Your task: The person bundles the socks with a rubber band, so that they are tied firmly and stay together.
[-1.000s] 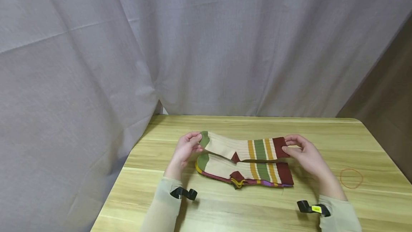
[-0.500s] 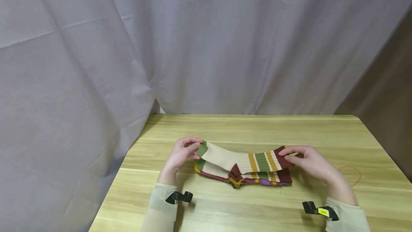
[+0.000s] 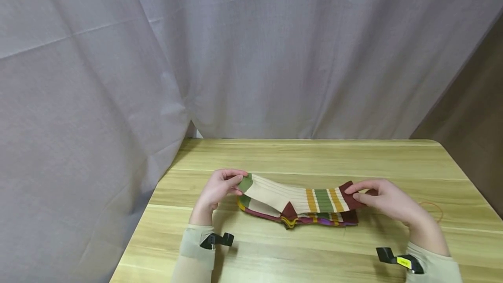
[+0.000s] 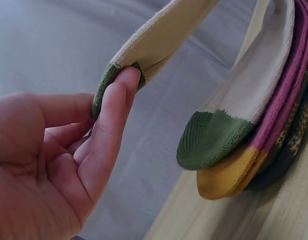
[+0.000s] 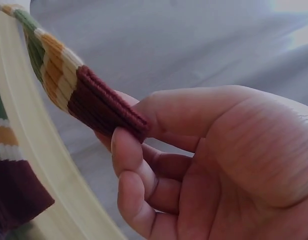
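A cream sock with a green toe, a maroon heel and cuff, and orange and green stripes is stretched between both hands above a sock pile. My left hand pinches its green toe between thumb and fingers, as the left wrist view confirms. At the other end, the maroon cuff is pinched by my right hand. Beneath lies a stack of socks, topped by a matching cream one. Purple, yellow and dark layers show along its edge; the held sock hides part of it.
The stack rests on a light wood-grain table. Grey curtains hang behind and to the left. An orange ring-shaped line lies on the tabletop at right, partly covered by the right hand.
Both hands have come down nearer the person with the sock, which now overlaps the stack more. The right hand has also shifted to the right, and the sock's middle sags.
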{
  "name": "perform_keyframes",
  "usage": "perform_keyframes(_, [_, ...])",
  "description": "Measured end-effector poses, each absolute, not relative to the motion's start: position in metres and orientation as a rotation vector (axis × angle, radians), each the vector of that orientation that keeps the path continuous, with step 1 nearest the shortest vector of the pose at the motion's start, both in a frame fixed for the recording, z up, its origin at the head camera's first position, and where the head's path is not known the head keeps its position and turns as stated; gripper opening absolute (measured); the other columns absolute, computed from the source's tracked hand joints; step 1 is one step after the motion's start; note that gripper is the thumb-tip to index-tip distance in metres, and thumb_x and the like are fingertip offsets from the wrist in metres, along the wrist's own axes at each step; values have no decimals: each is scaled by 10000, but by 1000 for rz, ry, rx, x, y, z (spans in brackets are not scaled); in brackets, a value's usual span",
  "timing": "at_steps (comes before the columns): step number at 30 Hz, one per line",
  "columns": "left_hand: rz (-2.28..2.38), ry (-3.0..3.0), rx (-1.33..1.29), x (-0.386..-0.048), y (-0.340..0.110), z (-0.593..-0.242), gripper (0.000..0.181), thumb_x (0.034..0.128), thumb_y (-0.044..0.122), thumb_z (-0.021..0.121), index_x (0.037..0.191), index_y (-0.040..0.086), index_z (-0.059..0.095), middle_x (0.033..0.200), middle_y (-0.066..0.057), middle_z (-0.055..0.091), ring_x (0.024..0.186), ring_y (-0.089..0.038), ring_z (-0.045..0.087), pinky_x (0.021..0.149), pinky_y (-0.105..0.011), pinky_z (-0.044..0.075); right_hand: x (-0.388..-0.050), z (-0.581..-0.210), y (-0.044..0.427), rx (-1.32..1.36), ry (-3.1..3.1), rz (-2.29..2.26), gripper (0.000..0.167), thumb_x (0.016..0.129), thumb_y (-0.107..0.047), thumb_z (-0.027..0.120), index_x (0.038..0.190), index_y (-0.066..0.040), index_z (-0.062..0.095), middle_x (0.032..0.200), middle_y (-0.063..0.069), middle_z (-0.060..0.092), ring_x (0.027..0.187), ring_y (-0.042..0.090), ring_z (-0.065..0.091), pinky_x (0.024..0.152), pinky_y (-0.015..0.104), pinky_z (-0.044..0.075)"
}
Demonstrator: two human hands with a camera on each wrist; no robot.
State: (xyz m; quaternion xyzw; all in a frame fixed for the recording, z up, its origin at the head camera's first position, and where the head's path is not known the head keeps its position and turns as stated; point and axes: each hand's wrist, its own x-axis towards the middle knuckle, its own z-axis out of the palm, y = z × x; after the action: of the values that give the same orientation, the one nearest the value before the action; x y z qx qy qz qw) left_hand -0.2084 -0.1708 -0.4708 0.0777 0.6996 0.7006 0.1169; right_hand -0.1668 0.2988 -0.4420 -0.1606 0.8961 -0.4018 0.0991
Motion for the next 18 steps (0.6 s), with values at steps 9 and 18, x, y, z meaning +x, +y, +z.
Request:
perform_keyframes(9, [2038,2049,214,-206,-171,-475,255,1064,0,603,1249,-153,688,1222,-220,736,703,-141,702,685,-259,634,-162,-442,304,-461,2553,-1306,237,1065,-125,661,1251,-5,747,1199,136,724,872,67,649,751,250,553])
perform_keyframes(18, [1858,2134,257,-205,-170,-489,253,1067,29,627,1233,-145,705,1258,-230,726,710,-138,701,733,-300,646,-167,-458,305,-508,2496,-1278,232,1059,-101,650,1250,-11,747,1218,147,726,852,58,643,751,251,548])
